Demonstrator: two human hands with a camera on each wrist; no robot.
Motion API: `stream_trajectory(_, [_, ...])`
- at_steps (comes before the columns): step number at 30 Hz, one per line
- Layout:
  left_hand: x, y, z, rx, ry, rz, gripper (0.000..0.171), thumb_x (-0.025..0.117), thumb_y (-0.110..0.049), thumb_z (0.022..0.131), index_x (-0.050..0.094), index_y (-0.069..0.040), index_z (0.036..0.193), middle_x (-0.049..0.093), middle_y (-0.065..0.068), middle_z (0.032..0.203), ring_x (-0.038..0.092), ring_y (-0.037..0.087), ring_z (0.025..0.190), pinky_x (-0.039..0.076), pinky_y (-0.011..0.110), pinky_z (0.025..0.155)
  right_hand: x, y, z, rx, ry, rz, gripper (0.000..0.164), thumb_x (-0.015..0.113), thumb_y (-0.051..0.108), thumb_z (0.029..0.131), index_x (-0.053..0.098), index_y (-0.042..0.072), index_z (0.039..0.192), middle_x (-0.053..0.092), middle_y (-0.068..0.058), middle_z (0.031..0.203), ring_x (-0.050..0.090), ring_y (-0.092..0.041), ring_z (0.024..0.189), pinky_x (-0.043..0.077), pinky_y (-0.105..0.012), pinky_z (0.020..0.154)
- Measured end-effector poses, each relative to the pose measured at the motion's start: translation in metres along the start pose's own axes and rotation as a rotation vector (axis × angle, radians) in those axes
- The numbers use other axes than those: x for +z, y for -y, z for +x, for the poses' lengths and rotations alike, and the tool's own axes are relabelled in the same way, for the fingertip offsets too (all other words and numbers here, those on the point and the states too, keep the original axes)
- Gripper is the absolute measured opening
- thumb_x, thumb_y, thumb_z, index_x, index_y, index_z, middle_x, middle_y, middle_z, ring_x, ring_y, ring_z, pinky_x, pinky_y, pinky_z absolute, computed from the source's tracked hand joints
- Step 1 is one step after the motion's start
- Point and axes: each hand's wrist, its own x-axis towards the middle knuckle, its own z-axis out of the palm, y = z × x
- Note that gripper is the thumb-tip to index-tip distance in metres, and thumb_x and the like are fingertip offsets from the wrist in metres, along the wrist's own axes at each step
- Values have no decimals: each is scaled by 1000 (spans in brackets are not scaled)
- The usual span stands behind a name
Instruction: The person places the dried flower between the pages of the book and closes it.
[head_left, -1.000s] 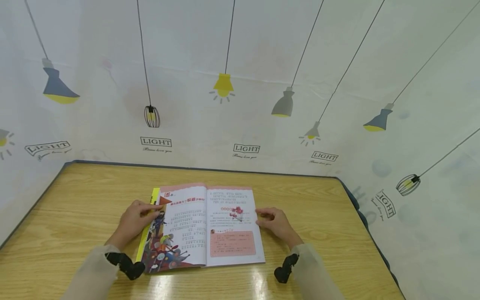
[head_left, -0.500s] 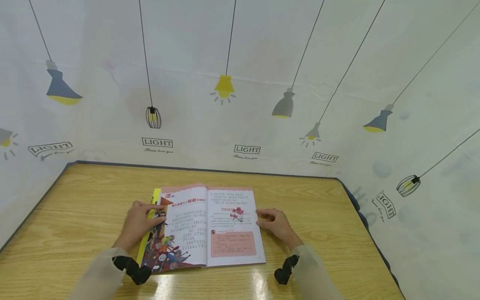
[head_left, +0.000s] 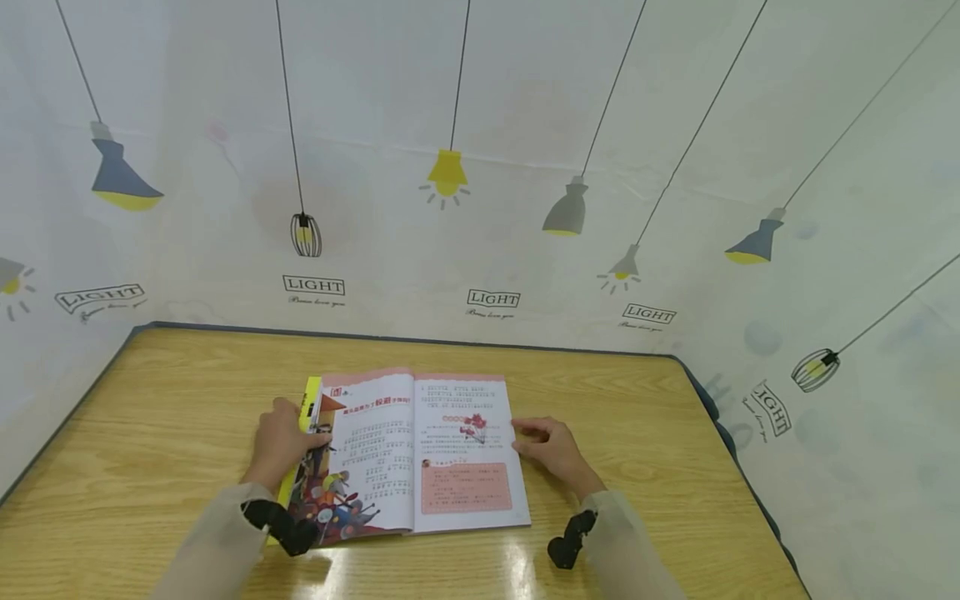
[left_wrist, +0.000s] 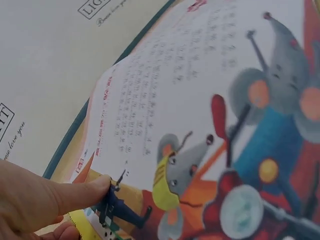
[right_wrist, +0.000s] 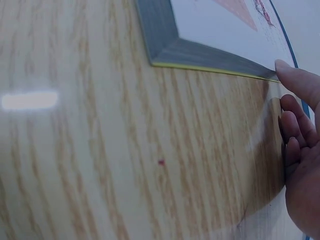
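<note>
An open picture book point(head_left: 457, 492) lies on the table, with mice drawn on its left page point(left_wrist: 175, 85) and red flowers on the right one. My left hand point(head_left: 277, 442) grips the book's left edge, the thumb over the page and the fingers by the yellow strip point(left_wrist: 82, 225) beneath; part of those fingers is hidden. At the right edge rests my right hand point(head_left: 551, 446). Its thumb touches the page edge in the right wrist view, while the other visible fingers point(right_wrist: 292, 125) are loosely curled beside the thick page block point(right_wrist: 210, 55).
The wooden table point(head_left: 615, 400) has a dark blue border along its far edge. Behind it hangs a pale cloth point(head_left: 375, 125) printed with lamps. Black wrist bands point(head_left: 281, 525) sit on both sleeves.
My left hand has shifted slightly to the right along the book's left edge, and its index finger has drawn back off the page. The right hand and the book stay nearly still.
</note>
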Motion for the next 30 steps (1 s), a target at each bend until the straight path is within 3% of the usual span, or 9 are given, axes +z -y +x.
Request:
stream_trajectory(4, [-1, 1, 4, -35, 19, -27, 58, 79, -14, 74, 36, 13, 103, 45, 25, 88, 51, 34, 77, 46, 37, 62, 1, -1, 0, -10, -11, 5, 32, 73, 6, 79, 68, 2, 110, 59, -9, 100, 53, -19, 85, 43, -30, 72])
stream_trajectory(9, [-1, 2, 8, -109, 54, -67, 62, 77, -14, 75, 35, 14, 110, 43, 28, 95, 49, 37, 84, 46, 41, 68, 1, -3, 0, -21, -18, 7, 31, 73, 5, 79, 68, 1, 110, 59, -9, 100, 53, -20, 86, 43, -30, 72])
stream_trajectory(16, [-5, 1, 8, -142, 84, -138, 46, 76, -10, 76, 52, 17, 104, 56, 25, 86, 57, 30, 72, 47, 34, 57, 2, -4, 0, -23, -25, 11, 31, 73, 4, 79, 68, 2, 110, 59, -9, 99, 53, -19, 85, 43, -30, 73])
stream_trajectory(19, [-5, -1, 7, -158, 62, -106, 46, 77, -13, 74, 55, 16, 103, 58, 23, 83, 56, 31, 72, 43, 35, 61, 2, -4, 0, -35, -26, 12, 32, 73, 4, 79, 68, 1, 110, 59, -11, 99, 53, -19, 85, 43, -30, 72])
stream_trajectory(23, [-5, 1, 7, -145, 25, -56, 46, 78, -16, 72, 57, 14, 101, 60, 22, 81, 55, 33, 73, 37, 39, 62, -1, 14, -9, -37, 0, 27, 32, 71, 1, 80, 66, -5, 111, 59, -17, 101, 53, -23, 86, 42, -29, 71])
stream_trajectory(26, [-7, 3, 5, -105, 24, -99, 47, 77, -15, 74, 56, 15, 104, 60, 22, 82, 58, 28, 68, 43, 36, 60, -4, 27, -15, -26, 19, 42, 32, 70, 0, 80, 64, -8, 112, 58, -21, 103, 53, -27, 88, 42, -28, 71])
stream_trajectory(30, [-11, 7, 2, -36, 43, -179, 59, 77, -18, 77, 46, 17, 114, 58, 27, 94, 59, 26, 72, 49, 32, 56, -2, 16, -10, -22, -3, 43, 32, 71, 1, 80, 65, -6, 111, 58, -18, 102, 54, -25, 87, 43, -29, 71])
